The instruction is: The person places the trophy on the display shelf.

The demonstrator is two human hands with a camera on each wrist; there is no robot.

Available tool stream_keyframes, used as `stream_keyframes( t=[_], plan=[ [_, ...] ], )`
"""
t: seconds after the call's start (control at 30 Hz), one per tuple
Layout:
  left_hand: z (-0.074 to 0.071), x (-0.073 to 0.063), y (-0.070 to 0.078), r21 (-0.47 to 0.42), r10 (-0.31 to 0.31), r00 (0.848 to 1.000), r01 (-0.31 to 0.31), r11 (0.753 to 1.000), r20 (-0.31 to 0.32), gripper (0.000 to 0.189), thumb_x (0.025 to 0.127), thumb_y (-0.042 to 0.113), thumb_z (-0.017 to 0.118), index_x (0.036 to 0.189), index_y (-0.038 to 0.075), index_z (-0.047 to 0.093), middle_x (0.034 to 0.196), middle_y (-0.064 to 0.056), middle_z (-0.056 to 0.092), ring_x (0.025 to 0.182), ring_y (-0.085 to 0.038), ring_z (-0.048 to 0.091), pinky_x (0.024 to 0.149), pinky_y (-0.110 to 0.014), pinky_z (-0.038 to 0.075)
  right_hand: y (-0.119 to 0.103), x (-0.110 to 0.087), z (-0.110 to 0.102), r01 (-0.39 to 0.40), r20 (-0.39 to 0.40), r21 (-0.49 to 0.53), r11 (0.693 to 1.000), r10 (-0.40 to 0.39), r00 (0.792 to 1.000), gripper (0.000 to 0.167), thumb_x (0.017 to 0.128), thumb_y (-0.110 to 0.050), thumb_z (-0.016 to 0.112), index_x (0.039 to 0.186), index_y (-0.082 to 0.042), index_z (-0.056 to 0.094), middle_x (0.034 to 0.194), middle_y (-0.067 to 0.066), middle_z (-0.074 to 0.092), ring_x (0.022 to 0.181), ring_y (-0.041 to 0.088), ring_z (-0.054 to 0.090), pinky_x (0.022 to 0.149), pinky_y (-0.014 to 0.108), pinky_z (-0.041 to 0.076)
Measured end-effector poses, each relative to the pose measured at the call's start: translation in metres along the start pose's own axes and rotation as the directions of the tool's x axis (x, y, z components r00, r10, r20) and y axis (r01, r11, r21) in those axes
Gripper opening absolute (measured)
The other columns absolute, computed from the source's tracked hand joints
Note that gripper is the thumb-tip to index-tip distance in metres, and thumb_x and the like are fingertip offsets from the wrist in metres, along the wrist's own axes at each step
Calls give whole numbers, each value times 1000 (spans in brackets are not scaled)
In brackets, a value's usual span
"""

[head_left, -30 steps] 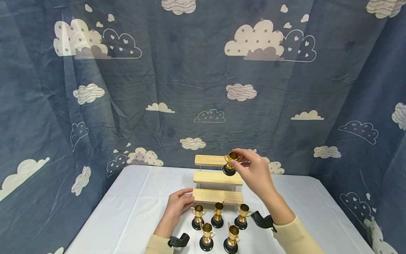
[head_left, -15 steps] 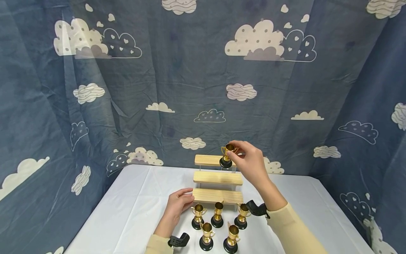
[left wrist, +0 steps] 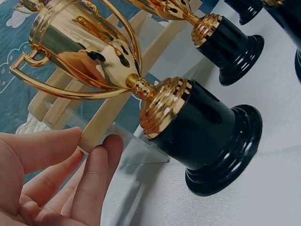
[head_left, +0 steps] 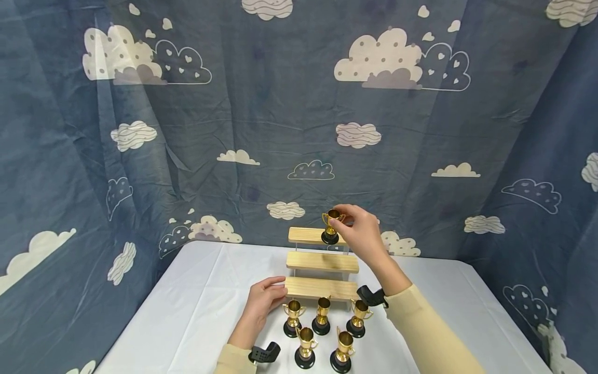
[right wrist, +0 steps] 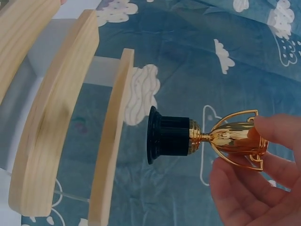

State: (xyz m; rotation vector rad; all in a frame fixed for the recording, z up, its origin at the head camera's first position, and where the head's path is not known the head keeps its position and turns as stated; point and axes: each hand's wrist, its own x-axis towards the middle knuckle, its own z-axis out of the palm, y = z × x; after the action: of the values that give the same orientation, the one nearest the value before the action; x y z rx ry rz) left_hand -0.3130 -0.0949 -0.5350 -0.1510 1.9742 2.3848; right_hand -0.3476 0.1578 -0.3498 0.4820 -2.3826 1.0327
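Observation:
A small gold trophy cup point(right wrist: 240, 137) on a black base is pinched near its rim by my right hand point(head_left: 363, 234). It stands upright over the top plank of the three-tier wooden display stand point(head_left: 322, 261). In the right wrist view, a gap shows between the trophy's base and that plank. My left hand point(head_left: 262, 304) pinches the left end of the stand's lowest plank point(left wrist: 101, 123) between thumb and fingertips.
Several more gold trophies stand on the white tablecloth before the stand, among them a front one point(head_left: 306, 347) and a back-left one point(head_left: 293, 317). A blue cloud-print curtain point(head_left: 280, 114) hangs behind the table.
My right hand has carried the trophy leftward and a little up, from the top plank's right end toward its middle. The left hand keeps its place at the lowest plank.

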Motion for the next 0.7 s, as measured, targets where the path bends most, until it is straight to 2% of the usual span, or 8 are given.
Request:
stream_keyframes(
  t=[0.7],
  plan=[
    [0, 0, -1, -5, 4, 1000, -4, 1000, 12, 45, 84, 0, 75, 128, -3, 65, 99, -11, 74, 90, -17, 71, 84, -33, 59, 11, 31, 18, -80, 109, 2, 997, 80, 991, 38, 95, -36, 71, 129, -19, 68, 114, 0, 69, 95, 18, 67, 75, 42, 57]
  ],
)
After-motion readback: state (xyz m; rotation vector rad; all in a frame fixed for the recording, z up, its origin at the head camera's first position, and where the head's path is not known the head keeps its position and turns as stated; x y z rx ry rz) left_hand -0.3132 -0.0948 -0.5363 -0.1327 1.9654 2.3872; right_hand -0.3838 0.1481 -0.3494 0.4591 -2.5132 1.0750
